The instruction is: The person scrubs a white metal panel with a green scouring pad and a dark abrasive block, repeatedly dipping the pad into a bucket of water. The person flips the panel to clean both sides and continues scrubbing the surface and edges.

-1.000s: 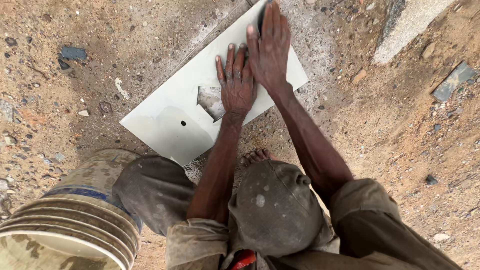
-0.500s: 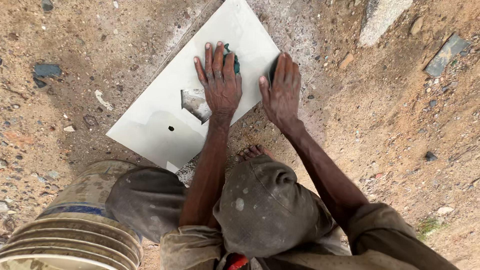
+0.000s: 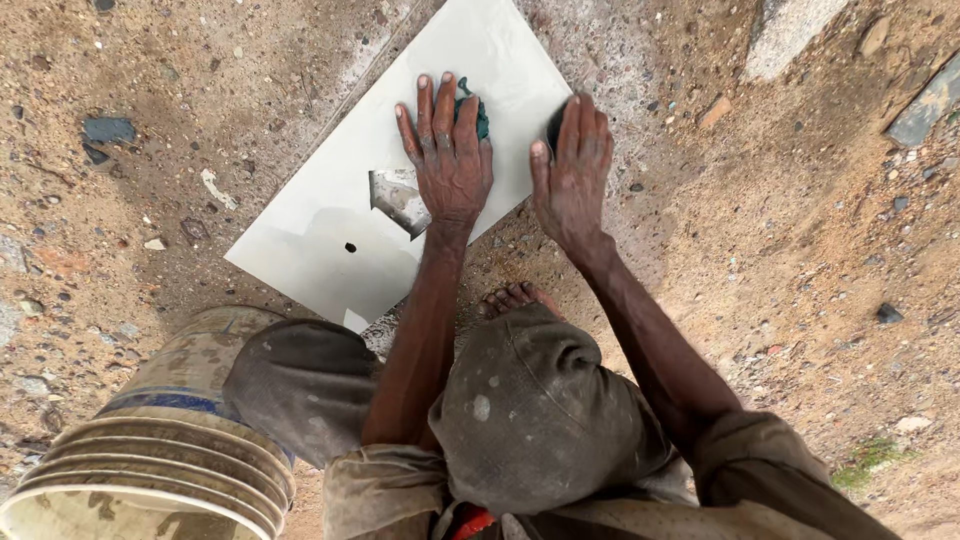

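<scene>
Now left hand (image 3: pixel 447 160) presses green cloth (image 3: pixel 478 112), apparently, on white tile (image 3: pixel 330 215).

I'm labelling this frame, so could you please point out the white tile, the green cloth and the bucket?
white tile (image 3: pixel 300 235): head view, bare lower part of its face.
green cloth (image 3: pixel 481 112): head view, edge showing beside the left hand's fingers.
bucket (image 3: pixel 160 445): head view, ribbed outer wall.

Bare tile (image 3: pixel 480 60) lies open ahead of both hands, while the bucket (image 3: pixel 170 430) and knees crowd the near side.
</scene>
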Available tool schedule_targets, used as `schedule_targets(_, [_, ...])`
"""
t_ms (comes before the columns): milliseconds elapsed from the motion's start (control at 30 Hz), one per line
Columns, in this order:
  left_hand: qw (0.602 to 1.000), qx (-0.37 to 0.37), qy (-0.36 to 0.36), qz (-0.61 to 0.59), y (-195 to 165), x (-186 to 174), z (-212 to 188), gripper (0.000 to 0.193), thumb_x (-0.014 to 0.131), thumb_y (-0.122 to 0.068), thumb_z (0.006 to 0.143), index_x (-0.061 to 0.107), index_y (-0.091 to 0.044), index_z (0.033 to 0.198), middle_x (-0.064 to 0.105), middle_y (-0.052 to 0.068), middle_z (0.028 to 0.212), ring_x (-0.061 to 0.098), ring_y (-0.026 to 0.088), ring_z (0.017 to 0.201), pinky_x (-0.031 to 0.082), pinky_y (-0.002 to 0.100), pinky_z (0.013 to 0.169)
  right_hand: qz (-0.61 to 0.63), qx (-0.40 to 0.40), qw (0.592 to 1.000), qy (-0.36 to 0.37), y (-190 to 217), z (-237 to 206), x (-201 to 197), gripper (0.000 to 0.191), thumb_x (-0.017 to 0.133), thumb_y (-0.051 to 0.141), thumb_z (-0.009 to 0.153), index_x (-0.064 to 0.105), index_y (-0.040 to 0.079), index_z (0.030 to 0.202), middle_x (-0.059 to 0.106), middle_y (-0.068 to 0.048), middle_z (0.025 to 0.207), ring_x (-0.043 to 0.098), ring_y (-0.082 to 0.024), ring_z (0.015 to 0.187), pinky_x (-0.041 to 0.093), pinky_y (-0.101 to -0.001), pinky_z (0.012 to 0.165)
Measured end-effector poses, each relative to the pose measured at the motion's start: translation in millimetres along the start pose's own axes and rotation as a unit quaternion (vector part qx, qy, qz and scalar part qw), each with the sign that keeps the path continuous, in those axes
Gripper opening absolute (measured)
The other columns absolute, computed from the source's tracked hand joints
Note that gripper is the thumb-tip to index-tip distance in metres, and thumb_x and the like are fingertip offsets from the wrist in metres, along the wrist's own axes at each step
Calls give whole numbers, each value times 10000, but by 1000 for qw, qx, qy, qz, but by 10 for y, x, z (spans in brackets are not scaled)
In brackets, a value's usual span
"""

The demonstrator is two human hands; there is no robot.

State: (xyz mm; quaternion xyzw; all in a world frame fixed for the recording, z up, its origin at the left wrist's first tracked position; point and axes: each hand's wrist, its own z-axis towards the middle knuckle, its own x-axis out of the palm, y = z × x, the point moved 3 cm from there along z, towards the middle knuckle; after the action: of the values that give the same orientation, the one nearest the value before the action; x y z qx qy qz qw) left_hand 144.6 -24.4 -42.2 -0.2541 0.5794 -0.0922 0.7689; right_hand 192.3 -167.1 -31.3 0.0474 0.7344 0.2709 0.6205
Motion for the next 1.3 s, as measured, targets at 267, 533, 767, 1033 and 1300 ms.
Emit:
schedule_targets(267, [1000,11,-6,5,-16,-16,13,509,734,-176,1072,456,-129,1496,356,96,1680,240,319,1637,108,656,1380,18,-36,999,23,159,427,172,722,226,478,1210,221,-66,1685,232,-280,1764,215,-401,1680,202,-639,1391])
schedule_targets(533, [1000,20,-9,4,22,-14,-14,593,773,-259,1046,432,-132,1515,323,140,1667,209,329,1615,93,672,1351,-4,-8,996,87,446,929,430,670,180,496,1164,317,22,1618,359,-233,1669,342,-404,1607,208,-591,1380])
schedule_targets(767, [1000,11,13,13,21,24,-50,571,731,-158,1037,430,-152,1522,352,106,1692,236,320,1645,103,653,1388,-19,44,997,57,-10,2,-1,748,183,530,1176,203,-22,1680,264,-316,1721,248,-460,1622,175,-646,1331])
schedule_targets(1033, [999,25,-19,-22,22,-4,-51,566,724,-138,1102,381,-71,1547,313,110,1707,210,318,1666,78,652,1404,13,10,999,36,283,529,409,736,243,576,1196,211,37,1696,272,-241,1761,222,-388,1677,167,-587,1390])
schedule_targets(1300, [1000,12,-5,-3,18,14,-60,569,734,-211,1073,428,-106,1542,334,101,1694,211,309,1636,96,654,1372,-6,-5,999,44,56,236,258,725,325,481,1204,173,-36,1689,190,-287,1763,177,-461,1649,119,-651,1344])
